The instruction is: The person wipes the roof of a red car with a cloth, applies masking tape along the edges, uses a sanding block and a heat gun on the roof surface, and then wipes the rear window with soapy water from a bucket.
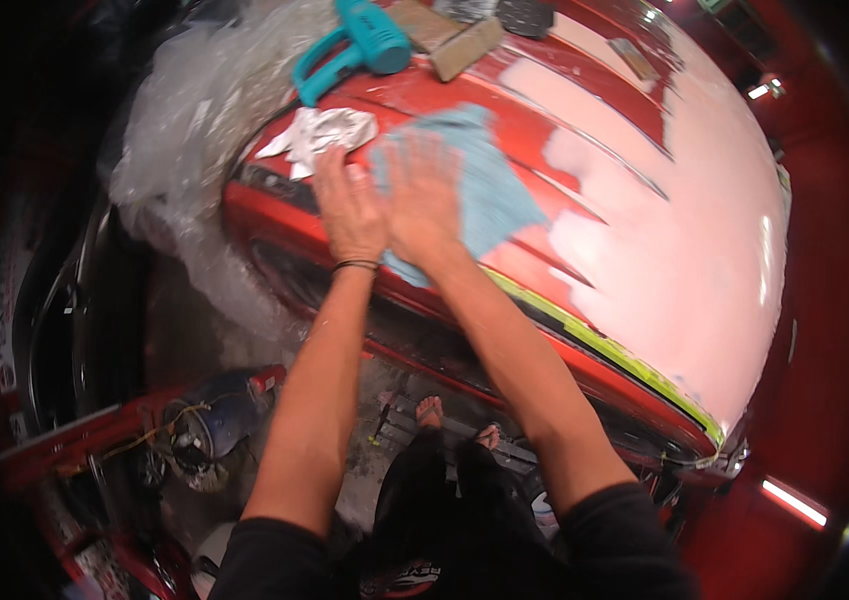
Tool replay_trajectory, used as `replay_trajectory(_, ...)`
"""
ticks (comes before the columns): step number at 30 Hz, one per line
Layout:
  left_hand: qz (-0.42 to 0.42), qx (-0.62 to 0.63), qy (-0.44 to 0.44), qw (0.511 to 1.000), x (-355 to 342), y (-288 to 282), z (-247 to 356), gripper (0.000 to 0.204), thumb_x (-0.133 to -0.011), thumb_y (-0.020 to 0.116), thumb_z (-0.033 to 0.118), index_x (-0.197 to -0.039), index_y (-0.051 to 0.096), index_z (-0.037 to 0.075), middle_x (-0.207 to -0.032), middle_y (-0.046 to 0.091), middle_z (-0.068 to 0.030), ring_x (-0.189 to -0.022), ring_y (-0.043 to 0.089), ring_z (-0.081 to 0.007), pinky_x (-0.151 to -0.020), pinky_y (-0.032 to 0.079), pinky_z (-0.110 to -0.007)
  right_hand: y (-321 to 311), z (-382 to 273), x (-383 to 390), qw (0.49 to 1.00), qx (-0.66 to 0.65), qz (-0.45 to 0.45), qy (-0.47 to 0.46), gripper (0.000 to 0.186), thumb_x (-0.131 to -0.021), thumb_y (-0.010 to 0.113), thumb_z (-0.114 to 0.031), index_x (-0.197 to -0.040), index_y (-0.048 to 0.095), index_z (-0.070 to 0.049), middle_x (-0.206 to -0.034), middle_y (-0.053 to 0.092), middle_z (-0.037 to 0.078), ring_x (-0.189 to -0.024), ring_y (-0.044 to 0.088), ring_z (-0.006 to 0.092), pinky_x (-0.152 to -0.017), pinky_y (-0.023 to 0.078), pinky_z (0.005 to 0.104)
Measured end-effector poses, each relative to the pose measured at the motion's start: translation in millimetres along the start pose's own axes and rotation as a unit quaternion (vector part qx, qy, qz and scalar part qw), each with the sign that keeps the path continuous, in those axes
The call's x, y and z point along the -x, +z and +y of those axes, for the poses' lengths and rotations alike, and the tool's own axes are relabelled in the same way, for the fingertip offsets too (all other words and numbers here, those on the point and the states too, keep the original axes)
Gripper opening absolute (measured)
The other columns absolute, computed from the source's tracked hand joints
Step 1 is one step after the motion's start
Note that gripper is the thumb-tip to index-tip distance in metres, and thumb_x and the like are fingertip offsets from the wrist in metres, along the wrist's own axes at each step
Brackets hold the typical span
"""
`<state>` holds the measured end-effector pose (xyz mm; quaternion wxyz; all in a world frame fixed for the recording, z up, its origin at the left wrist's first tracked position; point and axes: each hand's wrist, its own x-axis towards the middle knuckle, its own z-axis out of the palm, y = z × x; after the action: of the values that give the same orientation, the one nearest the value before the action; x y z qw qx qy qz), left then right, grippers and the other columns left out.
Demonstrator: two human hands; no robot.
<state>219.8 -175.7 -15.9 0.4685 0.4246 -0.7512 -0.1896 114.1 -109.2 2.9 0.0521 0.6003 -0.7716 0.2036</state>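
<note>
My left hand lies with its fingers stretched out at the left edge of a light blue cloth. Close beside it, my right hand rests flat on the same cloth, its fingers slightly smeared by motion. Under the cloth is a red car roof with broad patches of pale pink coating. Just beyond my left fingertips sits a crumpled white rag or paper. Neither hand grips anything.
A teal power tool with a loop handle and a tan block lie farther up the roof. Clear plastic sheeting drapes at the left. Yellow-green masking tape runs along the near edge. A dark blue tank stands on the floor.
</note>
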Motion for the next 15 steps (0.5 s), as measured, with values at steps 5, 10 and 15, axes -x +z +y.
replay_trajectory(5, -0.020, -0.072, -0.005, 0.997, 0.5, 8.2, -1.2, 0.051, -0.114, 0.044, 0.032, -0.145, 0.052, -0.006, -0.155, 0.049, -0.0305, -0.147, 0.042, -0.0478, -0.123, 0.032, -0.056, 0.6, 48.5, -54.5, 0.991, 0.017, -0.077, -0.104, 0.067, -0.108, 0.042, -0.052, -0.166, 0.041, -0.019, -0.175, 0.033, 0.008, -0.163, 0.025, 0.0349, -0.131, 0.011, 0.0644)
replay_trajectory(10, -0.055, -0.207, 0.013, 0.977, -1.9, 6.6, -4.6, 0.056, -0.113, 0.049, 0.038, -0.148, 0.053, -0.004, -0.162, 0.044, -0.0280, -0.152, 0.039, -0.0439, -0.126, 0.030, -0.051, -46.3, 196.5, -21.7, 0.996, 0.077, -0.036, 0.001, 0.061, -0.111, 0.038, -0.047, -0.166, 0.039, -0.022, -0.175, 0.034, 0.007, -0.162, 0.026, 0.0334, -0.131, 0.015, 0.0623)
replay_trajectory(15, -0.074, -0.246, 0.006, 0.967, -4.4, 9.7, -0.3, 0.062, -0.112, 0.048, 0.045, -0.150, 0.052, -0.004, -0.165, 0.039, -0.0287, -0.155, 0.034, -0.0435, -0.128, 0.026, -0.053, -140.5, 377.0, 140.5, 0.965, 0.160, 0.027, 0.207, 0.061, -0.112, 0.039, -0.044, -0.166, 0.040, -0.017, -0.173, 0.037, 0.012, -0.159, 0.033, 0.0385, -0.128, 0.023, 0.0616)
